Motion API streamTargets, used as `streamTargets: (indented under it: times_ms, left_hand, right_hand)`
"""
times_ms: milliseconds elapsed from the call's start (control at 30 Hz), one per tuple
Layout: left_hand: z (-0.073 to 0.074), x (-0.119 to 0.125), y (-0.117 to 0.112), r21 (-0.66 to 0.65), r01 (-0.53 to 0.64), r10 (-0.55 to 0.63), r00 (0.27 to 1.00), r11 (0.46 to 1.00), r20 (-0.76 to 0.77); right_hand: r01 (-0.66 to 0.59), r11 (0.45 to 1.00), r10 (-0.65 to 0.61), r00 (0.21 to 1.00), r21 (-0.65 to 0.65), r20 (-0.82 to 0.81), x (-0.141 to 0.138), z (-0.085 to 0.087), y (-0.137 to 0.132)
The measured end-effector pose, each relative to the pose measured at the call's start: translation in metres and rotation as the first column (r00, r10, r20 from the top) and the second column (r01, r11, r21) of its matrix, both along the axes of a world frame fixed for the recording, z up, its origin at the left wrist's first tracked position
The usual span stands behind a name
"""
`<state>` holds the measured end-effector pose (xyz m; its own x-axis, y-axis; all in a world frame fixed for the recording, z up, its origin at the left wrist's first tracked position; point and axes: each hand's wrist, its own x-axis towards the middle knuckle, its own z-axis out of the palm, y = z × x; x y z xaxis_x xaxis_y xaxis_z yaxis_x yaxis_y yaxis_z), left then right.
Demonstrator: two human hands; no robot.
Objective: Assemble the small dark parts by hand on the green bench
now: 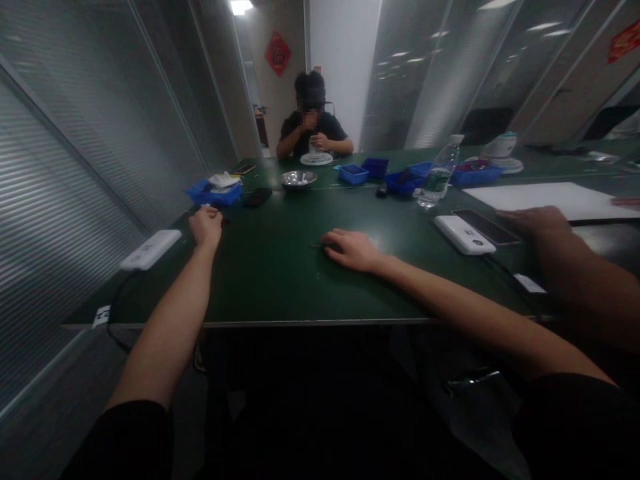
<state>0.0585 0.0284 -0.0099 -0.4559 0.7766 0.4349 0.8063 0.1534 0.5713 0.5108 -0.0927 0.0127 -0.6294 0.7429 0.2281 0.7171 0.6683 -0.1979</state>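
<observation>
My left hand [206,227] is closed above the far left part of the green table [270,280], close to a blue tray [215,195]. A small dark shape shows beside its fingertips, too blurred to name. On the table near the middle rests my right hand [354,251], its fingers curled over a small dark-handled tool [330,245]. A thin, pale tip sticks out from it to the left. The fingers hide most of the handle, so its exact kind is not clear.
White power banks [153,250] with cables lie at both sides. Further back are a steel bowl [299,179], a black phone [257,197], blue trays [354,173] and a water bottle [440,175]. A neighbour's hand [537,220] rests at right; another person [315,127] sits opposite.
</observation>
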Motion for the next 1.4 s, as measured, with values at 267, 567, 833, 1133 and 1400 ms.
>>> streamTargets:
  times_ms: [267,567,833,1133,1400]
  left_hand:
    - [-0.007,-0.008,0.006,-0.092,-0.143,0.146,0.989,0.986,0.036]
    - [-0.008,-0.011,0.006,-0.096,-0.08,0.089,0.992,0.992,0.085]
    - [-0.007,-0.016,0.011,-0.13,-0.067,0.087,0.984,0.989,0.156]
    - [-0.007,-0.007,0.001,-0.143,-0.06,0.049,0.996,0.988,-0.079]
    - [0.009,0.016,-0.013,-0.269,-0.057,-0.047,0.929,0.961,-0.367]
  right_hand:
    - [-0.001,1.0,0.001,1.0,-0.015,-0.004,-0.001,0.003,-0.003]
    - [-0.004,1.0,0.004,1.0,-0.017,-0.015,-0.001,0.003,-0.002]
    - [-0.004,1.0,0.003,1.0,-0.02,-0.016,-0.001,0.005,-0.004]
    - [-0.005,1.0,0.005,1.0,0.021,0.003,0.0,-0.001,0.0]
    - [-0.004,1.0,0.004,1.0,-0.013,-0.008,-0.001,0.006,-0.004]
